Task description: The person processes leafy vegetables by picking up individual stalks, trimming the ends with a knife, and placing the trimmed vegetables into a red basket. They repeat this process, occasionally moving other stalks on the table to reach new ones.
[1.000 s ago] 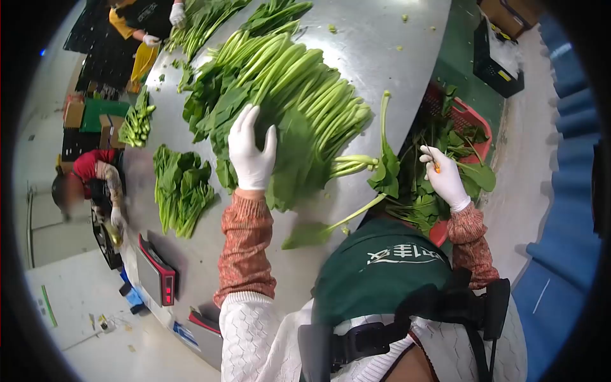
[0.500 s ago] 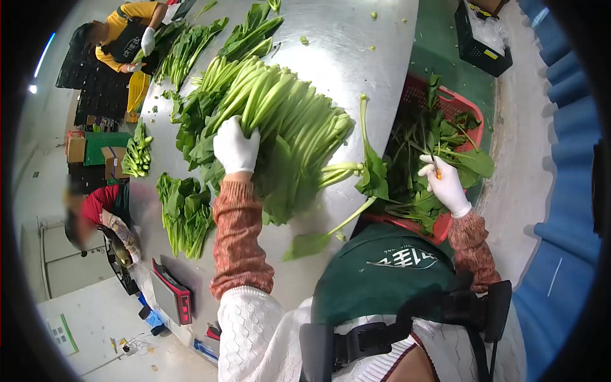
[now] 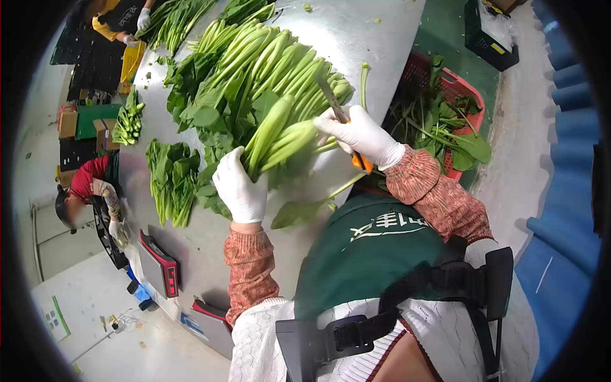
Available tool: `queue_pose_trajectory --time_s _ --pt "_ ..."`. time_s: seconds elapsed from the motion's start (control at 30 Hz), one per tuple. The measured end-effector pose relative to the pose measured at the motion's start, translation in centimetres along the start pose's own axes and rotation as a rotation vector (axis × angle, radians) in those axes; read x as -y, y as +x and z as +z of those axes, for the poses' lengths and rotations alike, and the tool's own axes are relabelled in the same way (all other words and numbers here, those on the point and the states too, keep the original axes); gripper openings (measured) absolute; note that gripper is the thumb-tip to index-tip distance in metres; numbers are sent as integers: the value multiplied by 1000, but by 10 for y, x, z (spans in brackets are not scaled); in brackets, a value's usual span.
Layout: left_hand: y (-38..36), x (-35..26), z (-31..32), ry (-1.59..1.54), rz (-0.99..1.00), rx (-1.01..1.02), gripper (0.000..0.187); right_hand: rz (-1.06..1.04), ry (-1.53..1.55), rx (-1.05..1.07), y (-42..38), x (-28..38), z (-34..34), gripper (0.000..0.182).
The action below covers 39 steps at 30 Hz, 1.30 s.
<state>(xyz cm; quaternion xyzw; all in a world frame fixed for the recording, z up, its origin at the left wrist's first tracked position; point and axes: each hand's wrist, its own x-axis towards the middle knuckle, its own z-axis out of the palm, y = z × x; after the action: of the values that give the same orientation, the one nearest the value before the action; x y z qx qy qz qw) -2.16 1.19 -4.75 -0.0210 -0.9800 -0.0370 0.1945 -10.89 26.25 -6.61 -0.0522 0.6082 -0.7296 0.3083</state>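
My left hand, in a white glove, is closed around a small bunch of leafy greens at the near side of a big pile. The pale stalk ends of this bunch point right, toward my other hand. Also gloved, my right hand grips a knife with an orange handle. The blade sticks out up and to the left past my fingers, over the edge of the pile. My right fingertips are right at the stalk ends. A loose leaf lies nearer my apron.
A red crate holding cut leaves stands right of the metal table. Smaller bunches lie at left, beside a scale. Two people are along the far side. A black crate stands at upper right.
My right hand has moved left from over the red crate to the stalk ends, with the knife. My left hand has come nearer, now with a bunch in it. The view has shifted slightly.
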Motion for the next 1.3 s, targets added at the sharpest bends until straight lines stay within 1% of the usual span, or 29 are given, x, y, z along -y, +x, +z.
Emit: queue_pose_trajectory --time_s 0.03,0.07,0.1,0.13,0.17,0.2,0.23,0.3,0.33,0.43,0.47,0.5,0.57,0.6,0.7,0.73,0.83,0.87,0.9,0.97,1.0,1.03,1.1,1.17,1.23,1.27,1.3 --pt "-1 1 -2 23 19 11 76 2 -45 -6 0 3 3 28" --pt "-1 -1 -5 46 37 23 81 64 -57 8 -2 3 1 25" --pt "0 -4 -9 68 57 35 86 -11 -40 3 1 -5 4 25" --pt "2 -13 -15 -8 63 50 94 -83 -23 -5 5 -21 7 26" --pt "5 -19 -15 -166 120 43 88 -153 -5 -12 7 -32 9 28" --pt "5 -29 -11 -240 146 79 84 -75 -88 68 1 -21 8 32" --pt "5 -40 -5 -313 171 113 80 -55 -79 94 -4 -13 9 31" --pt "-5 -44 25 -334 160 271 65 -16 -58 146 -14 -8 13 29" --pt "-4 -48 36 -429 34 388 51 -145 -169 136 -10 -23 13 28" --pt "-10 -62 30 -463 -53 315 42 -334 -266 -70 -20 -40 10 21" --pt "-11 -69 26 -451 -59 265 43 -362 -511 -175 -28 -40 8 22" --pt "-11 -76 24 -417 -45 222 41 -386 -630 -215 -35 -37 6 28" --pt "-10 -88 23 -349 -9 129 36 -437 -870 -299 -48 -34 5 46" --pt "-11 -91 24 -305 31 130 38 -391 -893 -296 -52 -35 5 55" --pt "-11 -100 20 -280 55 145 44 -369 -933 -347 -56 -36 2 53" --pt "-12 -103 21 -270 52 133 45 -375 -915 -349 -56 -37 -1 53" --pt "-13 -107 19 -304 59 105 43 -304 -916 -295 -61 -36 -8 50" --pt "-13 -109 17 -308 55 86 44 -239 -924 -331 -58 -45 -14 43" --pt "-12 -112 12 -376 34 125 45 -125 -895 -375 -46 -71 -32 35" --pt "-8 -113 3 -506 -21 186 48 -80 -396 -359 -51 -84 -64 31" --pt "-10 -111 6 -574 -58 257 51 -61 -296 -273 -62 -59 -54 34" --pt "-9 -113 4 -628 -105 348 50 -24 -108 -86 -74 -26 -46 40" --pt "-8 -117 8 -875 -156 463 48 -90 101 134 -82 -7 -35 47" --pt "-4 -117 5 -931 -116 534 47 -194 -45 193 -77 -12 -27 49" --pt "-4 -110 4 -993 -108 579 45 -103 192 188 -74 -20 -23 40" --pt "-6 -102 6 -1060 -119 656 42 -115 99 161 -75 -22 -24 35" --pt "-8 -98 4 -1094 -200 686 40 -125 6 134 -78 -24 -27 31"
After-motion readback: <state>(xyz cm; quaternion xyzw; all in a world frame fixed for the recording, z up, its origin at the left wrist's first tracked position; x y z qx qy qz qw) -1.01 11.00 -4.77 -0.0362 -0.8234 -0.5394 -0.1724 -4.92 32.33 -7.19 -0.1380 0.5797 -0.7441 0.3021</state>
